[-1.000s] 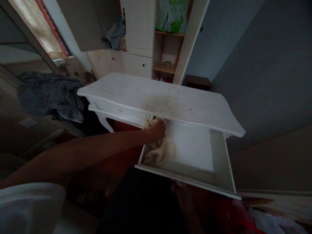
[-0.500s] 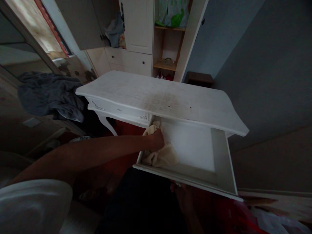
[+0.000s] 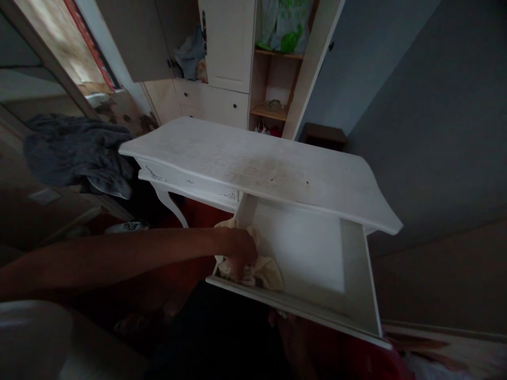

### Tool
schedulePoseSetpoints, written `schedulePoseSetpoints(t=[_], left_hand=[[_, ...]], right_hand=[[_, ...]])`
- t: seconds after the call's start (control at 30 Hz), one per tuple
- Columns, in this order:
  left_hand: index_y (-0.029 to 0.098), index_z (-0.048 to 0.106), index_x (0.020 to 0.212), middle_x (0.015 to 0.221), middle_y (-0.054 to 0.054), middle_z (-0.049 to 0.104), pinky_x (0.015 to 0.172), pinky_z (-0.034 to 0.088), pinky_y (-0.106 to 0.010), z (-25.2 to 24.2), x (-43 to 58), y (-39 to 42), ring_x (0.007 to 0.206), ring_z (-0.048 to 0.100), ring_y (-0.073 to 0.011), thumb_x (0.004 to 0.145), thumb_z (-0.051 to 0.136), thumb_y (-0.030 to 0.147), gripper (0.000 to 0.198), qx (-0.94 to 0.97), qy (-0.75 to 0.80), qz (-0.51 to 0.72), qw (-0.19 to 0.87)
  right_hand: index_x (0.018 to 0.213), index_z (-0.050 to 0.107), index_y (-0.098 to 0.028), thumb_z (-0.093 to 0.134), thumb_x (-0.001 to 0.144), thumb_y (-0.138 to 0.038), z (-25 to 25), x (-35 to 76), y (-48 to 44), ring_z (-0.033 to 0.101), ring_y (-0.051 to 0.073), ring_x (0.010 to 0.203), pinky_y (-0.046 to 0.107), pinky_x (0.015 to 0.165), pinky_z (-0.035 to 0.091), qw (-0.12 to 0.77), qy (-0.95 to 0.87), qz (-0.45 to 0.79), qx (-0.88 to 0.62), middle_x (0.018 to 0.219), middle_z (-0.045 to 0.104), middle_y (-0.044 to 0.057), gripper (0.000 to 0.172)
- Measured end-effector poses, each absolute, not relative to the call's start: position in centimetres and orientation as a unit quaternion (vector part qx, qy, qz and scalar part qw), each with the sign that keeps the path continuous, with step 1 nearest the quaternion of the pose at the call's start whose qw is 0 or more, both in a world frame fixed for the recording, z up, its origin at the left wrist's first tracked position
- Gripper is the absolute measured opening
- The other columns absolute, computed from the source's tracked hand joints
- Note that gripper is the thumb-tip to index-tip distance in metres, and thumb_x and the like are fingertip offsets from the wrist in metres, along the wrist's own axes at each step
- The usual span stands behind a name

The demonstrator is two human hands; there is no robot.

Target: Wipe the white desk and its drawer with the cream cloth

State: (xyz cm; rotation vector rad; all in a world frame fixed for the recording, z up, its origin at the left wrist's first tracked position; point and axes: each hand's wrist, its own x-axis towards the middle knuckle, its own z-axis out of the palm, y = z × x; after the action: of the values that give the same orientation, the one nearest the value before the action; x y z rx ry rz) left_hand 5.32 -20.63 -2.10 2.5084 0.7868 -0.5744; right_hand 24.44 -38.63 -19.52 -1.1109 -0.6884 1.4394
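Note:
A white drawer [image 3: 356, 253] is pulled out from the right side of a white table [image 3: 190, 142] with curved legs. In the drawer's near left corner my left hand [image 3: 241, 250] is closed on a cream cloth [image 3: 271, 272] and presses it against the inside. Part of the cloth bunches over the left wall. Below the drawer's front, in shadow, is my right hand [image 3: 287, 322], its fingers near the underside of the front panel. Something small and pale shows at those fingers, too dark to name.
A dark smudge [image 3: 261, 171] and small specks mark the tabletop. Grey clothing [image 3: 79, 153] is heaped at the left. Behind stands a white wardrobe [image 3: 229, 58] with open doors and a green-and-white bag [image 3: 287, 26]. A dark red bag [image 3: 368, 359] lies below the drawer at right.
My left hand has moved with the cloth along the drawer's left side towards me, into the near corner. The right hand stays below the drawer front. The view has shifted slightly.

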Motion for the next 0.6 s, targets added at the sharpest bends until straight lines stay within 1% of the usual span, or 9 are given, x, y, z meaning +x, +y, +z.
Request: schedulePoseSetpoints(t=[0.07, 0.17, 0.27, 0.37, 0.43, 0.53, 0.6], left_hand=[[0.023, 0.075, 0.070, 0.080, -0.009, 0.075, 0.084, 0.046, -0.042, -1.9, 5.6, -20.6, 0.083, 0.067, -0.0276, 0.069, 0.074, 0.025, 0.003, 0.924, 0.287, -0.218, 0.131], [0.013, 0.076, 0.080, 0.094, -0.019, 0.075, 0.089, 0.043, -0.049, -1.8, 6.2, -19.9, 0.093, 0.066, -0.0329, 0.079, 0.064, 0.013, 0.012, 0.927, 0.329, -0.179, -0.019], [0.007, 0.076, 0.091, 0.100, -0.024, 0.073, 0.091, 0.039, -0.055, -2.0, 7.1, -18.5, 0.099, 0.064, -0.0370, 0.084, 0.053, 0.005, 0.024, 0.914, 0.374, -0.129, -0.090], [0.005, 0.075, 0.098, 0.108, -0.026, 0.071, 0.094, 0.035, -0.060, -2.4, 8.2, -16.7, 0.105, 0.062, -0.0402, 0.086, 0.049, 0.003, 0.028, 0.896, 0.408, -0.135, -0.115], [0.005, 0.074, 0.101, 0.114, -0.026, 0.069, 0.097, 0.032, -0.063, -2.9, 9.0, -15.7, 0.112, 0.058, -0.0424, 0.085, 0.048, 0.002, 0.030, 0.881, 0.440, -0.132, -0.116], [0.007, 0.073, 0.109, 0.120, -0.025, 0.067, 0.100, 0.030, -0.065, -3.7, 10.0, -14.5, 0.121, 0.053, -0.0440, 0.084, 0.050, 0.002, 0.034, 0.859, 0.497, -0.094, -0.076], [0.007, 0.070, 0.115, 0.125, -0.025, 0.064, 0.104, 0.030, -0.064, -4.1, 10.5, -14.1, 0.126, 0.050, -0.0435, 0.084, 0.050, 0.001, 0.037, 0.846, 0.528, -0.065, -0.045]], right_hand=[[0.063, 0.071, -0.023, 0.070, 0.071, -0.067, -19.6, 24.6, -38.6, 0.058, 0.020, 0.055, 0.033, 0.051, 0.047, 0.571, -0.290, 0.616, -0.459, 0.058, 0.065, 0.004, 0.044], [0.064, 0.070, -0.023, 0.072, 0.071, -0.064, -19.7, 24.7, -38.6, 0.057, 0.020, 0.055, 0.033, 0.052, 0.047, 0.564, -0.294, 0.622, -0.456, 0.057, 0.064, 0.004, 0.041], [0.064, 0.070, -0.023, 0.071, 0.072, -0.064, -19.5, 24.7, -38.7, 0.057, 0.020, 0.055, 0.034, 0.054, 0.047, 0.560, -0.295, 0.619, -0.465, 0.058, 0.064, 0.004, 0.042], [0.066, 0.070, -0.023, 0.068, 0.073, -0.066, -18.9, 24.5, -38.8, 0.056, 0.020, 0.055, 0.034, 0.053, 0.047, 0.566, -0.282, 0.616, -0.471, 0.059, 0.063, 0.004, 0.044], [0.064, 0.069, -0.023, 0.069, 0.073, -0.064, -18.5, 24.5, -38.8, 0.057, 0.021, 0.055, 0.035, 0.054, 0.048, 0.561, -0.286, 0.614, -0.475, 0.058, 0.063, 0.004, 0.042], [0.060, 0.068, -0.023, 0.070, 0.074, -0.062, -18.3, 24.4, -38.7, 0.058, 0.022, 0.057, 0.036, 0.056, 0.049, 0.556, -0.308, 0.609, -0.474, 0.058, 0.063, 0.004, 0.041], [0.062, 0.069, -0.023, 0.068, 0.076, -0.063, -18.5, 24.4, -38.7, 0.057, 0.021, 0.055, 0.035, 0.055, 0.048, 0.562, -0.309, 0.606, -0.471, 0.057, 0.063, 0.004, 0.042]])
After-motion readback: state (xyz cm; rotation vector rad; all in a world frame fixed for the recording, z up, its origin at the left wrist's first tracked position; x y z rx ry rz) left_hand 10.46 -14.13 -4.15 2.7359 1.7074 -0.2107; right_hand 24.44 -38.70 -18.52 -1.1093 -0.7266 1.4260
